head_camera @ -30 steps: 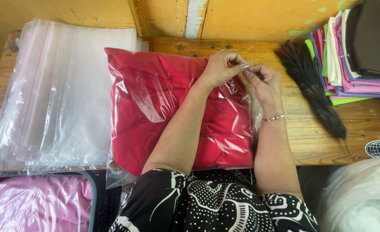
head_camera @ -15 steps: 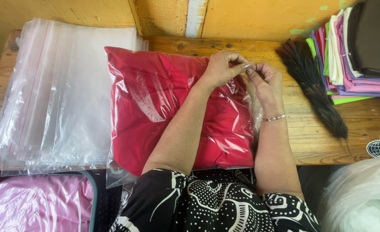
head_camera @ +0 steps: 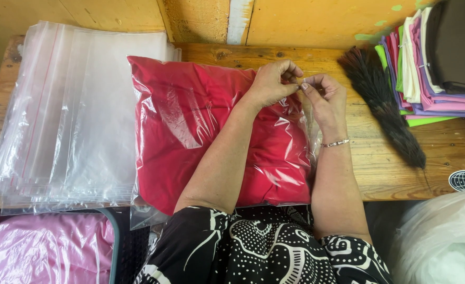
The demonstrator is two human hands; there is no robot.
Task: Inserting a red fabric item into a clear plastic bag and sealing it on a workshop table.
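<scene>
A clear plastic bag (head_camera: 190, 121) lies flat in the middle of the wooden bench (head_camera: 442, 152). Inside it is a folded red cloth (head_camera: 217, 142) that fills it up. The bag's open side is at the right, and it hangs a little over the near edge of the bench.

The left hand (head_camera: 272, 84) and the right hand (head_camera: 324, 100) meet at the far right corner of the bag. The fingers of both hands are pinched together on the thin plastic edge there. The two hands are almost touching each other. The right wrist has a thin bracelet (head_camera: 336, 142) on it.

To the left of the red bag is a pile of empty clear bags (head_camera: 69, 121), stacked flat. To the right is a dark feather duster (head_camera: 382, 105), lying at a slant on the bench. Beside the duster, in the far right corner, is a stack of folded cloths (head_camera: 432, 68) in many colours, with a brown one on top.

Below the bench on the left is a pink bagged cloth (head_camera: 43, 247). At the bottom right is something white and fluffy (head_camera: 442, 242).
</scene>
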